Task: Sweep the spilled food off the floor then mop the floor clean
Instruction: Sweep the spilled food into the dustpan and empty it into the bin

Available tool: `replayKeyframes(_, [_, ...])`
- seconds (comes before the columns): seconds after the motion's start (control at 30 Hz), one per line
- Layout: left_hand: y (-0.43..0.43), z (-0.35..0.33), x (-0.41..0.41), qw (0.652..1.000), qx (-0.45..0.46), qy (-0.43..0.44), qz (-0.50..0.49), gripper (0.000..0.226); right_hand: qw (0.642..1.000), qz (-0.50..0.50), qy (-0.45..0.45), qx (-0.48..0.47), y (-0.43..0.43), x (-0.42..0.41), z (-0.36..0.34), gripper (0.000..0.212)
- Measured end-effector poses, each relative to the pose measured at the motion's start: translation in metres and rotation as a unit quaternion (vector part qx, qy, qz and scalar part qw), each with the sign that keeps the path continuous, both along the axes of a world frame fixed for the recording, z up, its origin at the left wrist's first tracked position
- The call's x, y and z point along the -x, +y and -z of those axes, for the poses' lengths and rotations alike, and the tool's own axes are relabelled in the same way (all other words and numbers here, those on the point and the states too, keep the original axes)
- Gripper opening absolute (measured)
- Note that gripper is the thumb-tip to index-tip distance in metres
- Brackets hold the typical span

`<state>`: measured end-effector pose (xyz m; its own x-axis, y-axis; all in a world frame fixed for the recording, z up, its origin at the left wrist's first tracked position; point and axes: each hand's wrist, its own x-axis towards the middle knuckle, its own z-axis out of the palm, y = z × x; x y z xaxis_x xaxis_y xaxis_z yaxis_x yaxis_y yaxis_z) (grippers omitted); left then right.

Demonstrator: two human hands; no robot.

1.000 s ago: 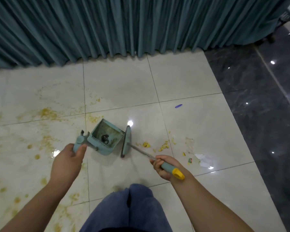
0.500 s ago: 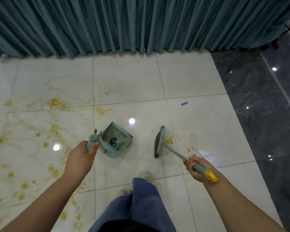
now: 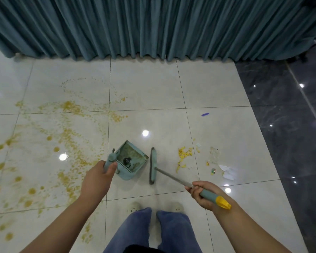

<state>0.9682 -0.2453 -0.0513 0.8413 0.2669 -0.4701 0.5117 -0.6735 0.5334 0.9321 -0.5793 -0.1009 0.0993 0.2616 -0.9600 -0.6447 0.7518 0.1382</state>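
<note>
Spilled food (image 3: 184, 154) lies beyond the right hand (image 3: 201, 193), whose fingers wrap the broom (image 3: 153, 166) handle. The broom head's long axis runs near-to-far, between food and dustpan (image 3: 130, 159). The left hand (image 3: 98, 177) fingers curl around the dustpan's handle.

You've got glossy cream tiles (image 3: 144, 88), reflecting ceiling lights, beside polished dark marble-look floor (image 3: 288, 125). Curtain (image 3: 153, 24) is matt teal cloth, pleated. Dustpan (image 3: 130, 161) is matt plastic, grimy inside. Broom (image 3: 153, 166) has a plastic head, metal-looking shaft, a matt grip and yellow plastic cap. Spill (image 3: 69, 106) looks grainy, smeared. Trousers (image 3: 171, 232) are blue cloth.
</note>
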Motion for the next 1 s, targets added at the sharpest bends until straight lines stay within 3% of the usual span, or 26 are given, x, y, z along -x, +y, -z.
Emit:
replayKeyframes(0.17, [-0.02,-0.004,0.025,1.0,-0.009,0.005,-0.003,0.034,1.0,0.003,-0.004,0.021,-0.048,0.007,0.008,0.047])
replayKeyframes(0.5, [-0.139,-0.001,0.078,0.998,-0.05,-0.005,-0.035,0.036,0.996,-0.029,-0.039,0.076,-0.197,0.016,0.004,0.016])
replayKeyframes(0.7, [-0.196,0.004,0.116,0.995,-0.076,-0.001,-0.07,0.037,0.992,-0.117,-0.022,0.044,-0.243,0.041,-0.01,0.026])
replayKeyframes(1.0, [-0.228,-0.006,0.152,0.992,-0.09,0.004,-0.085,0.036,0.975,-0.214,-0.012,0.051,-0.236,0.071,0.002,0.025])
